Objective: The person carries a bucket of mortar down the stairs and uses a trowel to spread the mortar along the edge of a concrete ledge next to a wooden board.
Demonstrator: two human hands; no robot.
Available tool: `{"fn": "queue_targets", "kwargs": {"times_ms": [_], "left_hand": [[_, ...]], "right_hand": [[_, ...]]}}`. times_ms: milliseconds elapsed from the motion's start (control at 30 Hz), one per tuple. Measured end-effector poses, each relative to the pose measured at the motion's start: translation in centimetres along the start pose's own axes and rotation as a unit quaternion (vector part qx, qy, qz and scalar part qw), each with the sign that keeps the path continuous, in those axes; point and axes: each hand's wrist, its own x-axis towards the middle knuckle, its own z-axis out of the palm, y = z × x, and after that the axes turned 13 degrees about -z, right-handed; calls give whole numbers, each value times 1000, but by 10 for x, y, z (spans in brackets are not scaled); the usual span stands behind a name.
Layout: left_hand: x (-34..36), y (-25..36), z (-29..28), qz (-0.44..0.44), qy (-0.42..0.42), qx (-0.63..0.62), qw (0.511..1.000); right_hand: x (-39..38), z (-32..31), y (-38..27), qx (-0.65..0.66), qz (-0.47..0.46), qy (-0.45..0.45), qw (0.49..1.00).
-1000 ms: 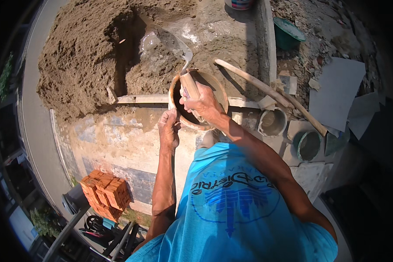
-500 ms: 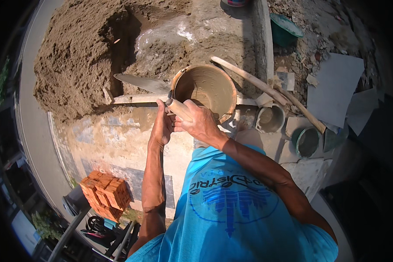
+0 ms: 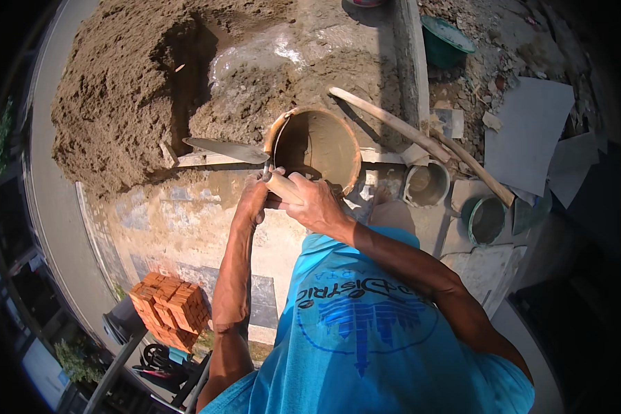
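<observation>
Right hand [image 3: 314, 203] is clenched around the pale wooden handle of a trowel [image 3: 231, 150], and the left hand [image 3: 254, 196] grips the near rim of the bucket [image 3: 315, 145], the two hands touching at that rim. From the handle the trowel's grey blade runs out level to the left, lying over a thin plank edge [image 3: 200, 160] that borders the sand pile [image 3: 110, 90]. Beyond the bucket lies wet grey mortar [image 3: 283, 62], spread against the sand. A long wooden pole [image 3: 421, 141] slants from just behind the bucket down to the right, closing that side, with a low concrete curb [image 3: 410, 55] behind it. Right of the bucket stand a small grey pail [image 3: 426, 185] and a green-rimmed pail [image 3: 486, 219]; a green basin [image 3: 445, 38] sits farther back. Bare concrete floor [image 3: 179, 221] opens to the left below the plank, reaching a stack of red bricks [image 3: 170, 310].
</observation>
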Motion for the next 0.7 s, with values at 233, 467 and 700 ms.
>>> {"fn": "queue_targets", "kwargs": {"times_ms": [233,467,700], "left_hand": [[28,-20,0,51,38,20,998],[23,-25,-30,158,144,-80,974],[11,-24,-42,254,193,-76,945]], "right_hand": [[-26,-31,8,-107,12,17,994],[-53,-98,36,-189,97,-67,975],[-31,-101,31,-173,-3,-111,979]]}}
